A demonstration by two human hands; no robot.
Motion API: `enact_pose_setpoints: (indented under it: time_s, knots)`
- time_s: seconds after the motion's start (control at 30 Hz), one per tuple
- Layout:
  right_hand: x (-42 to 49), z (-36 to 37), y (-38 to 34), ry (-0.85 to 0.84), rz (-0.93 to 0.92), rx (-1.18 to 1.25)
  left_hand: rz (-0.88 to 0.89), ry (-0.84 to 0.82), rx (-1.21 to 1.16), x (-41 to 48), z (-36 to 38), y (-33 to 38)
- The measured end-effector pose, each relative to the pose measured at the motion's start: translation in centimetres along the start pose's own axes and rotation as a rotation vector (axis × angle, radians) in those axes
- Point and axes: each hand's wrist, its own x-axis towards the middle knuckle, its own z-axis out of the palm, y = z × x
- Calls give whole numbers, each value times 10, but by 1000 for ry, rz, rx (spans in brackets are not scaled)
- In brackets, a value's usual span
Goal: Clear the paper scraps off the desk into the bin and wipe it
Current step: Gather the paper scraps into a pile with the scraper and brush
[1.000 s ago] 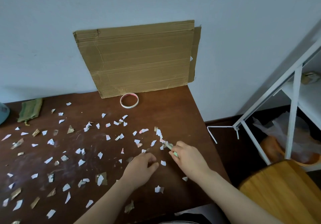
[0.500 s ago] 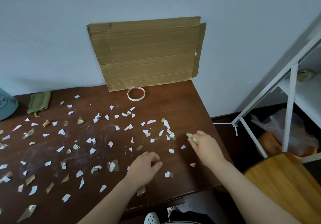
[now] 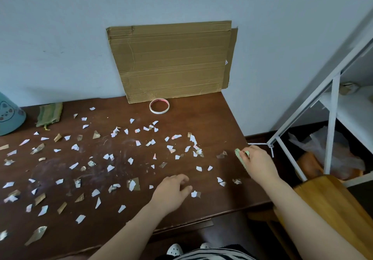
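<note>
White and brown paper scraps [image 3: 110,157] lie scattered over most of the dark wooden desk [image 3: 212,118]. My left hand [image 3: 171,191] rests on the desk near its front edge with fingers loosely curled, and a white scrap [image 3: 194,194] lies just right of it. My right hand [image 3: 259,165] is at the desk's right edge and pinches a small pale green object [image 3: 240,157]. An orange bin [image 3: 308,163] lined with a clear plastic bag stands on the floor to the right, under the white shelf.
A cardboard sheet [image 3: 171,62] leans on the wall behind a tape ring [image 3: 159,106]. A green cloth [image 3: 49,114] and a teal container [image 3: 9,116] sit at the back left. A white metal shelf frame [image 3: 333,102] and a wooden chair [image 3: 331,205] stand to the right.
My right hand has moved right, from the scraps in the desk's middle to its right edge, still holding the green object. The left hand has stayed put.
</note>
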Motion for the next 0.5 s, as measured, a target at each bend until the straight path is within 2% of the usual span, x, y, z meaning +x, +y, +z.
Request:
enact_pose_setpoints:
  time_s: [0.07,0.27,0.4,0.5]
  knots:
    - [-2,5,-1,-18,-30,-30,-15,-2,10,1,3,3]
    - [-19,28,-32,-217,-303,18,-72,-11,59,2,16,16]
    - [-7,7,-21,-143,-270,135,-125,-26,122,3,23,19]
    - [-1,-12,9,-47,-191,95,-151,-20,176,6,26,21]
